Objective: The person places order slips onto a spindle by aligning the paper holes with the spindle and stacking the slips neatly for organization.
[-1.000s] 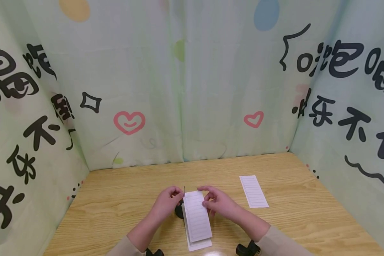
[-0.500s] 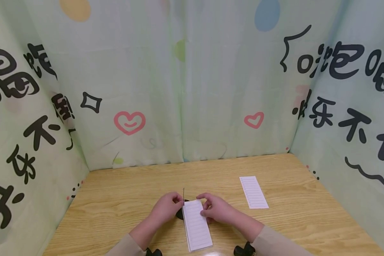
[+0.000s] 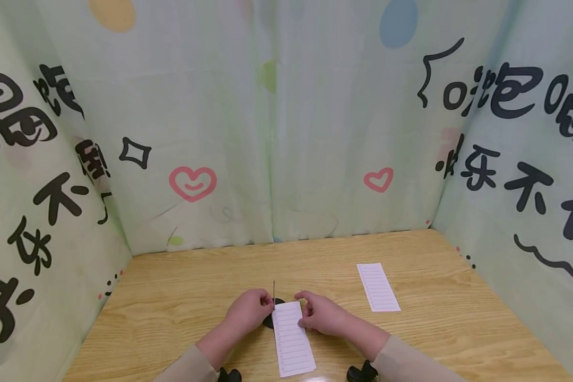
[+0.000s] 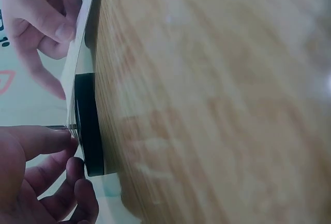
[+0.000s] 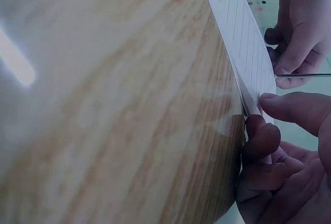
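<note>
Lined white paper slips (image 3: 293, 339) lie stacked with their top left corner at a thin upright metal spike (image 3: 274, 291). The spike rises from a round black base (image 4: 89, 125), which the paper and left hand partly cover. My left hand (image 3: 249, 309) pinches the slips' corner right at the spike, with thumb and forefinger at the paper edge in the left wrist view. On the opposite edge, my right hand (image 3: 323, 315) pinches the paper between thumb and curled fingers (image 5: 262, 140). In the left wrist view the slips sit close over the base.
A single lined slip (image 3: 379, 287) lies flat on the wooden table (image 3: 196, 276), right of the hands. Printed fabric curtains (image 3: 272, 132) enclose the back and both sides. Black wrist devices (image 3: 362, 371) show near the sleeves.
The top slip has come down along the spike and now lines up over those beneath. Both hands have lowered toward the base with it, and more of the spike shows above.
</note>
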`<state>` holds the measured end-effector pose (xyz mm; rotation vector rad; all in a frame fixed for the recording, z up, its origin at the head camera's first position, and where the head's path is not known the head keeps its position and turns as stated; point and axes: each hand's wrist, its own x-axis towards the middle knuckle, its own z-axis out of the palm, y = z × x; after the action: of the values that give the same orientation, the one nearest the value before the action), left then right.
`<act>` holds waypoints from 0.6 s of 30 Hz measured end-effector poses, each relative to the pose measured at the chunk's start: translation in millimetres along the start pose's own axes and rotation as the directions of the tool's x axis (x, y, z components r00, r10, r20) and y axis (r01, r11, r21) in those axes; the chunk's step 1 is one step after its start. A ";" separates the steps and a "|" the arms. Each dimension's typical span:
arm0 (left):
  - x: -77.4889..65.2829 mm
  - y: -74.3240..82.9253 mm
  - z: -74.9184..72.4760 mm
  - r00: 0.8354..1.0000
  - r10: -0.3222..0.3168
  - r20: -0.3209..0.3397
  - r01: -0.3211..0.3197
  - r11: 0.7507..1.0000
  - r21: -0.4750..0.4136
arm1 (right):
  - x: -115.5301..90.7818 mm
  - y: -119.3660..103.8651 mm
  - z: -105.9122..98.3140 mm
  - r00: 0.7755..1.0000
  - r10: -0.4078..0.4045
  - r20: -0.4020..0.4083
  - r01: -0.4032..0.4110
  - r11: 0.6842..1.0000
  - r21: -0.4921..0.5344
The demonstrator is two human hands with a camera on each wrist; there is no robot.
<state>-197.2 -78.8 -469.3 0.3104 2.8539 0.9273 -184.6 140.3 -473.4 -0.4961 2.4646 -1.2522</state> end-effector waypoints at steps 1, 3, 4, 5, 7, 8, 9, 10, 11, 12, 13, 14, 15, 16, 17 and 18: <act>0.0 0.2 -0.8 1.000 -0.004 0.001 0.004 1.000 0.001 | 0.2 -0.1 -0.3 1.000 -0.002 0.002 0.002 1.000 -0.005; -0.3 0.4 -2.5 1.000 -0.013 0.001 0.013 1.000 -0.002 | 0.4 -0.3 -1.2 1.000 -0.009 0.001 0.009 1.000 -0.019; -0.5 0.1 -2.9 1.000 -0.017 0.001 0.017 1.000 -0.002 | 0.3 -0.1 -1.7 1.000 -0.012 0.001 0.012 1.000 -0.024; -0.9 -0.6 -3.4 1.000 -0.020 0.000 0.020 1.000 -0.004 | 0.0 0.3 -2.3 1.000 -0.016 0.000 0.016 0.999 -0.029; -2.0 -2.5 -4.4 1.000 -0.021 -0.003 0.021 1.000 -0.007 | -0.9 1.1 -4.5 1.000 -0.025 -0.007 0.025 0.999 -0.044; -2.6 -4.0 -4.6 1.000 -0.020 -0.004 0.020 1.000 -0.009 | -1.6 1.4 -6.0 1.000 -0.029 -0.010 0.029 0.998 -0.049; -3.4 -5.5 -4.9 1.000 -0.020 -0.003 0.020 1.000 -0.010 | -2.6 1.7 -7.8 1.000 -0.030 -0.011 0.029 0.998 -0.047; -4.5 -6.8 -5.2 1.000 -0.020 -0.003 0.020 1.000 -0.014 | -3.5 2.3 -9.8 0.999 -0.030 -0.012 0.030 0.998 -0.049; -5.6 -8.0 -6.1 1.000 -0.021 -0.001 0.021 1.000 -0.019 | -4.5 3.0 -12.1 0.999 -0.032 -0.013 0.031 0.998 -0.051; -6.8 -9.2 -6.6 1.000 -0.020 0.001 0.020 1.000 -0.024 | -5.5 3.6 -14.7 0.999 -0.030 -0.014 0.029 0.998 -0.049; -7.9 -10.4 -7.1 1.000 -0.018 0.003 0.018 0.999 -0.031 | -6.5 4.4 -17.5 0.999 -0.028 -0.015 0.027 0.998 -0.049; -8.9 -11.4 -7.5 1.000 -0.022 0.007 0.022 0.999 -0.040 | -7.5 5.4 -20.4 0.999 -0.028 -0.017 0.027 0.998 -0.050; -10.1 -12.1 -8.4 1.000 -0.022 0.011 0.022 0.999 -0.048 | -8.3 6.6 -23.5 0.999 -0.026 -0.019 0.025 0.999 -0.046; -10.9 -12.7 -9.2 1.000 -0.021 0.016 0.022 0.998 -0.056 | -9.0 8.1 -26.8 0.999 -0.025 -0.021 0.024 0.999 -0.047; -11.7 -13.3 -10.1 1.000 -0.021 0.022 0.022 0.998 -0.063 | -9.6 9.8 -30.2 0.999 -0.023 -0.024 0.022 0.999 -0.047; -12.3 -14.1 -10.8 0.999 -0.018 0.026 0.020 0.997 -0.069 | -10.1 11.6 -33.7 0.999 -0.022 -0.027 0.020 0.999 -0.046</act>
<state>-189.3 -98.9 -468.3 0.2849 2.7888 1.0088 -192.3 174.9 -462.7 -0.5216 2.5219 -1.2205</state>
